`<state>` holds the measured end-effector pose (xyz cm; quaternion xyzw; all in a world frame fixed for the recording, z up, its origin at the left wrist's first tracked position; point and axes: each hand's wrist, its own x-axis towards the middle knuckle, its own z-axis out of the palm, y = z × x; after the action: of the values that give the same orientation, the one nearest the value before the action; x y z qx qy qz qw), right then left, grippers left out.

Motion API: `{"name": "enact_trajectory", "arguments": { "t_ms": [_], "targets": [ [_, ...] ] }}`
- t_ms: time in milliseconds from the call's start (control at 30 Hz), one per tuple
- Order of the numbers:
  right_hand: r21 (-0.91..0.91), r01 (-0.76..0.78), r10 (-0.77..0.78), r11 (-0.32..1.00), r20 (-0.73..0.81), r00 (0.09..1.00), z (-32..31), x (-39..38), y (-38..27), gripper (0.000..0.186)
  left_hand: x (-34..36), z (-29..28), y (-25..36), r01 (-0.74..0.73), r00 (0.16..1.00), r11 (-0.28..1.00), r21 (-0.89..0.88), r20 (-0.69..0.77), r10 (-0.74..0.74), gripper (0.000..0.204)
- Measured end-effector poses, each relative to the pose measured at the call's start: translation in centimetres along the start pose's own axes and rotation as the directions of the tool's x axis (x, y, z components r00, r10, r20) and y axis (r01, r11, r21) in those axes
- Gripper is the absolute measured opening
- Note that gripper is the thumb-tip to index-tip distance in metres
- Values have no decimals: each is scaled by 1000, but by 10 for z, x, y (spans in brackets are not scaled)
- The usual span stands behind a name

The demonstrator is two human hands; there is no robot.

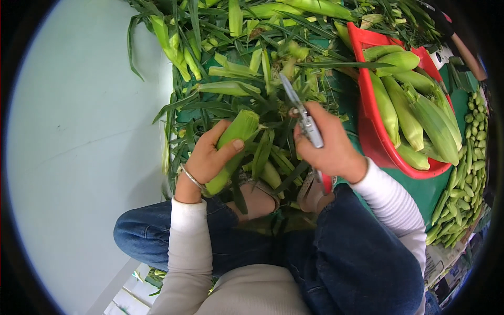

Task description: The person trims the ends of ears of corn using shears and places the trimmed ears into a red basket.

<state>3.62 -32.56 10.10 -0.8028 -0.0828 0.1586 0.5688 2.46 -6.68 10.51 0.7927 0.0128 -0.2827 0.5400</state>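
Note:
My left hand (210,156) is closed round an ear of corn (239,128) in its green husk, tilted with its cut-looking, pale end up and away from me. To its right, my right hand (332,140) grips a pair of pruning shears (310,127) with silver metal jaws and a red handle end showing below the fist. The jaws point up and left, apart from the ear. Loose husk leaves and cut stalk pieces (231,86) lie beneath and beyond both hands. A blurred piece of green trimmings (295,52) shows just past the shear tips.
A red plastic tub (366,105) holding several husked-in corn ears (401,107) stands at the right. Beyond it lies a pile of small green vegetables (464,197). A pale wall or panel (94,142) fills the left. Another person's arm (469,56) shows at the far right.

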Motion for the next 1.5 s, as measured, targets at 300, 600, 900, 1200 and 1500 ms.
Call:
{"name": "enact_trajectory", "arguments": {
  "t_ms": [300, 600, 900, 1200, 1500],
  "targets": [
    [-146, 198, -180, 969, 126, 975, 29, -8, -7, 45, 8, 52, 4, -58, 981, 843, -534, -187, -52, 42],
    [118, 62, -68, 991, 41, 997, -1, -11, -15, 59, -6, 51, 9, -348, 935, 831, -434, -101, 339, 56],
    [150, 152, -176, 977, 164, 971, 0, -18, 3, 83, -1, 64, 37, -181, 981, 437, -881, -194, 14, 55],
    [291, -65, -12, 955, 253, 967, 21, -25, 15, 75, 14, 48, 36, -122, 976, 425, -897, -185, -112, 31],
    [-282, 151, -132, 947, 87, 987, -71, -50, -9, 49, 21, -166, -100, -426, 904, 224, -877, -422, 68, 19]
  ]
}}
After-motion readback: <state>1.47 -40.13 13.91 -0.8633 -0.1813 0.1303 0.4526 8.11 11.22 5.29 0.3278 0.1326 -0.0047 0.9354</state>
